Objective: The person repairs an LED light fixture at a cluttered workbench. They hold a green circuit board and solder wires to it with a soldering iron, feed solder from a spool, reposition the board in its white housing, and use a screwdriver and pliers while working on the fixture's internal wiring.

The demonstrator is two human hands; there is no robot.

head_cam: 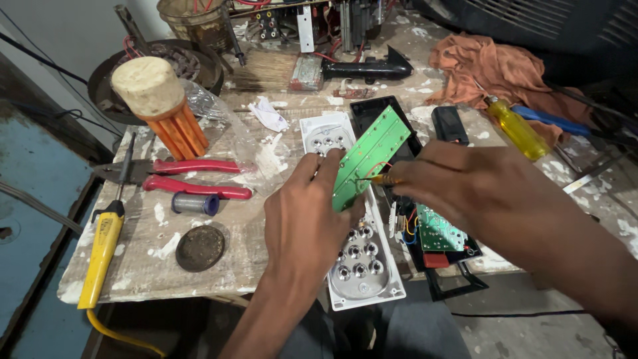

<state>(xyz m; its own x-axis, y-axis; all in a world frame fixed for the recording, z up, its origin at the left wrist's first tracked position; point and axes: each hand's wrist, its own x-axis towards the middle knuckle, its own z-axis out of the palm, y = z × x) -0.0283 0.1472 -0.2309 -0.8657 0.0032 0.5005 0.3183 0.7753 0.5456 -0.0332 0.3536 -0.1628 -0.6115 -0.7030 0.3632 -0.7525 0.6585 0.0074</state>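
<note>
The long circuit board point(369, 155) leans tilted over the reflector panel point(352, 259), which lies on the table point(219, 246) at its near edge. The left hand point(307, 213) rests on both. The right hand point(458, 186) sits just right of the board. Below that hand lies a small circuit board point(438, 233) in a casing. Left of the panel lie pliers point(179, 176); farther left, a soldering iron point(103, 246). A brush point(312, 70) lies behind.
</note>
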